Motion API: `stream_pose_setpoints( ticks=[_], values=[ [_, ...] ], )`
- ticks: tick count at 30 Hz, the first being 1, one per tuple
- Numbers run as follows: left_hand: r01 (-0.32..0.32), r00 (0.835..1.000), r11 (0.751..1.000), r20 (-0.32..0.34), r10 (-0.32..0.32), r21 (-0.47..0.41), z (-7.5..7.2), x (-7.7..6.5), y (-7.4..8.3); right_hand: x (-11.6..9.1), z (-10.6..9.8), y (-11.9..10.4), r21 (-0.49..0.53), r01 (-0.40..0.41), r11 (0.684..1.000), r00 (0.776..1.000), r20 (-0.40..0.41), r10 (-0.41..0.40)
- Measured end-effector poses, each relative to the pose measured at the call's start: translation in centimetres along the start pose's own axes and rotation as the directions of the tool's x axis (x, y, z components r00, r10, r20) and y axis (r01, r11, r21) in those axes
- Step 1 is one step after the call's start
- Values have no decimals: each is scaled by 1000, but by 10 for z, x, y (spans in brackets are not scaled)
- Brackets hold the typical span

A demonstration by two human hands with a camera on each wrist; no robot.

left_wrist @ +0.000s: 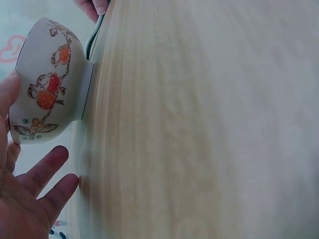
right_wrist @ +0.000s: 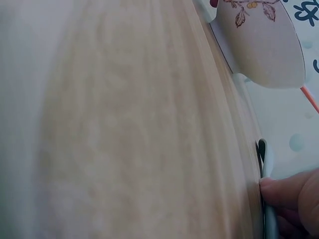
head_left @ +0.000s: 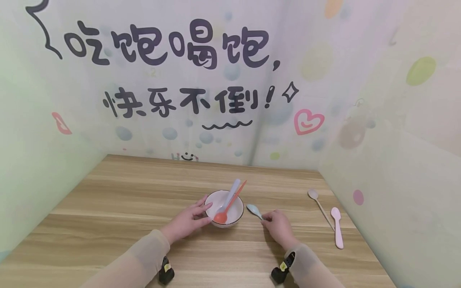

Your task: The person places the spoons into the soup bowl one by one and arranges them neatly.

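Observation:
A white bowl (head_left: 225, 225) with a dark rim and painted orange fruit (left_wrist: 47, 94) stands upright on the wooden table. My left hand (head_left: 189, 222) holds it by its left side, thumb against the outer wall and a finger over the rim, other fingers spread away. Inside lean a red-orange spoon (head_left: 221, 217) and a pale lavender spoon (head_left: 230, 196), handles past the far rim. Just right of the bowl, my right hand (head_left: 280, 229) pinches the handle of a light blue spoon (head_left: 254, 210), which lies low along the table (right_wrist: 269, 159).
Toward the table's right edge lie a pink spoon (head_left: 337, 228) and a thin grey-beige spoon (head_left: 320, 204), their handles meeting. Printed walls close off the table (head_left: 144, 180) at the back and both sides.

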State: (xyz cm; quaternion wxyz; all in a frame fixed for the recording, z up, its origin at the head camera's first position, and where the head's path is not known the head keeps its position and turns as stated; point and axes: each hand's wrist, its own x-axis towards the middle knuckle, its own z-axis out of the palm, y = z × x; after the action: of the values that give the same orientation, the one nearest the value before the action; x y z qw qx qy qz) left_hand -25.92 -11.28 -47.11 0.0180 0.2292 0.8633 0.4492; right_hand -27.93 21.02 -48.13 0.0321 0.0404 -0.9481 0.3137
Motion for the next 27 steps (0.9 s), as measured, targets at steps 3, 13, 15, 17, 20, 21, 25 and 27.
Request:
stream_pose_setpoints(
  ticks=[3, 13, 15, 17, 20, 21, 25, 27],
  values=[
    [1, 1000, 1000, 1, -1, 1, 0, 0, -1, 0, 0, 1, -3, 3, 1000, 1000, 5, -3],
    [19, 1000, 1000, -2, -19, -5, 1, 0, -1, -2, -3, 0, 3, 9, 1000, 1000, 23, -9],
    [22, 1000, 1000, -3, -22, -2, 1, 0, -1, -2, -4, -1, -1, 20, 1000, 999, 26, -20],
    [24, 1000, 1000, -3, -24, -1, 1, 0, -1, -2, -5, -1, -11, 41, 999, 999, 30, -41],
    [24, 1000, 1000, -2, -24, 1, 1, 0, -2, -3, -6, -1, -17, 58, 998, 998, 40, -57],
    [23, 1000, 1000, -1, -23, 1, 1, 0, -2, -3, -6, 0, -19, 62, 998, 997, 42, -61],
    [19, 1000, 1000, -2, -19, 1, 1, 0, -2, -2, -6, 0, -37, 81, 996, 996, 32, -80],
    [18, 1000, 1000, -2, -18, 1, 1, 0, -2, -1, -6, 0, -48, 97, 994, 995, 17, -96]
  ],
)
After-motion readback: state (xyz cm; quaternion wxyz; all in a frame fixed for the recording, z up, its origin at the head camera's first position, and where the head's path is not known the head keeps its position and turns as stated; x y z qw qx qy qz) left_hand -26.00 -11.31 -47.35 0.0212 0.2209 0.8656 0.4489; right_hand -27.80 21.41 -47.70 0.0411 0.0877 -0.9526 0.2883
